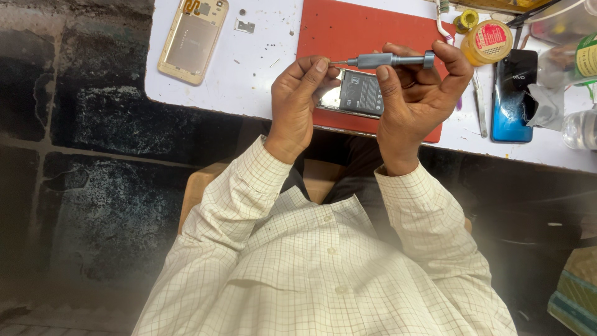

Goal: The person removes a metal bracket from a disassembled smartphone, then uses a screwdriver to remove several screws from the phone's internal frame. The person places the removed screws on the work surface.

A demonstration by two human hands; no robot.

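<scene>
My right hand (416, 93) grips a grey metal precision screwdriver (388, 60), held level above the table. The fingertips of my left hand (297, 99) pinch its thin tip at the left end. Below both hands lies an opened phone (357, 93) with its dark battery exposed, resting on a red work mat (354, 31). My hands hide the phone's two ends.
A gold phone back cover (191, 38) and a small metal part (245, 26) lie at the white table's (261, 74) left. At right are a blue phone (513, 96), tweezers (479, 112), a yellow jar (487, 42) and clear plastic containers. Dark floor lies left.
</scene>
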